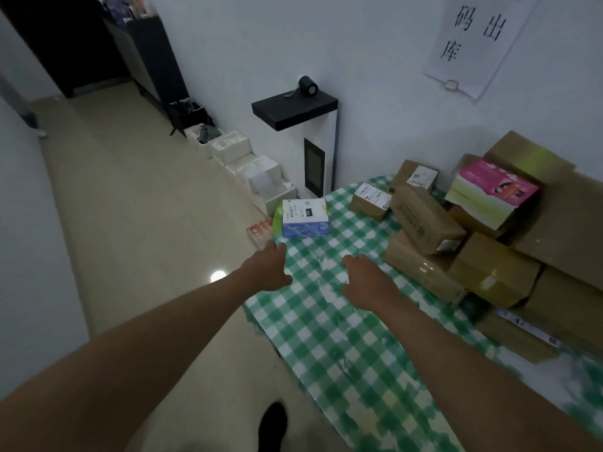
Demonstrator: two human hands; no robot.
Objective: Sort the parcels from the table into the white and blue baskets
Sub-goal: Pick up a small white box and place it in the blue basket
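Both bare arms stretch forward over the near edge of the counter (329,340), which is draped in a green-and-white checked cloth. The left hand (269,267) hangs over the counter's left corner, fingers loosely extended toward the far side, its grip relaxed and holding nothing. The right hand (365,278) hovers palm-down above the cloth, fingers likewise loose and spread, holding nothing.

Just beyond the left hand, a small blue-and-white printed carton (305,217) sits at the counter's far left corner. To the right, a heap of brown cardboard parcels (424,220) fills the counter's right side against the wall, with a pink-and-green printed box (491,190) lying on top.

Along the pale wall, white foam boxes (257,177) line the beige tiled floor (130,207), and a white cabinet with a black top (295,109) carries a roll of black tape (308,84). A paper sign (476,37) hangs on the wall above the parcels.
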